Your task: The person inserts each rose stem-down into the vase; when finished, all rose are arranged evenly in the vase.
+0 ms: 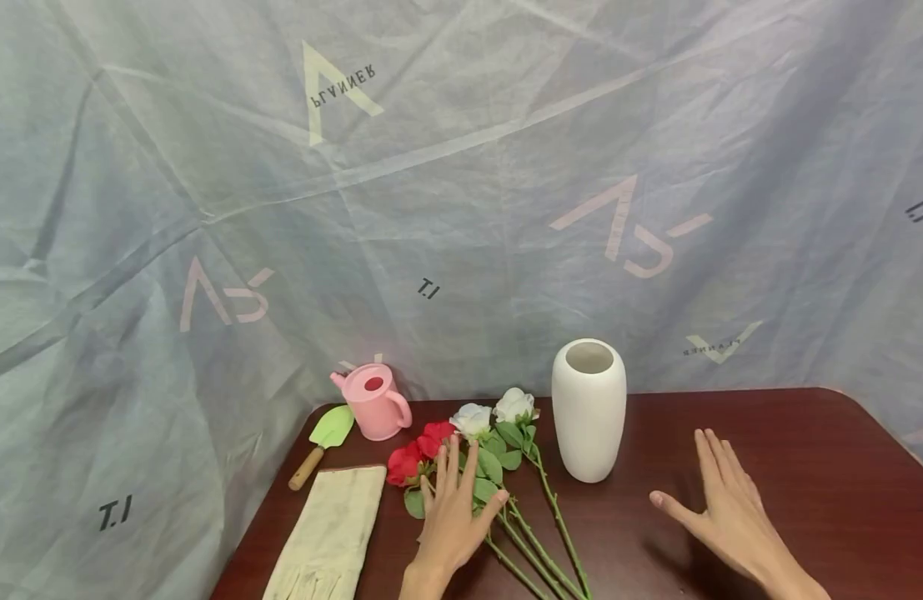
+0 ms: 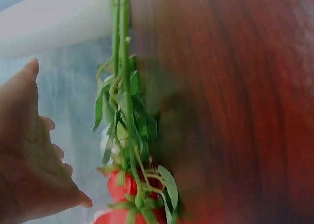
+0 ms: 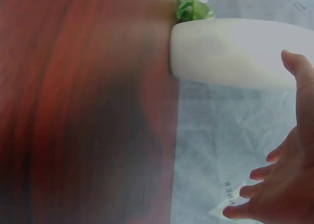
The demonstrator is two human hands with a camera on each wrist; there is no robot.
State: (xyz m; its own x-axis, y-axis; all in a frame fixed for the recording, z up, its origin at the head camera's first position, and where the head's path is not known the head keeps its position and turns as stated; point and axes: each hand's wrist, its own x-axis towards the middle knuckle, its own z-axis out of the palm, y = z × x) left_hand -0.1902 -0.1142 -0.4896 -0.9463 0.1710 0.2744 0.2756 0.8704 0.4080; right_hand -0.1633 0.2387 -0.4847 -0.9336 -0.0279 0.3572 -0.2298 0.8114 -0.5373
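Hovering empty-handed over the table (image 1: 814,458), probably ahead of any grasp.
Holds the left hand (image 1: 452,517), released and with fingers spread, above the red and pale roses (image 1: 491,467), lying left of the white vase (image 1: 589,421) with stems (image 1: 554,506) pointing near; holds the right hand (image 1: 731,517), likewise released, right of and nearer than the vase, apart from it. Seems to call next for lowering the left hand and pinching a single stem below the leaves (image 1: 510,434), clear of neighbouring stems.

pink watering can (image 1: 369,410) beside green-bladed trowel (image 1: 331,427), cream cloth (image 1: 332,525) near
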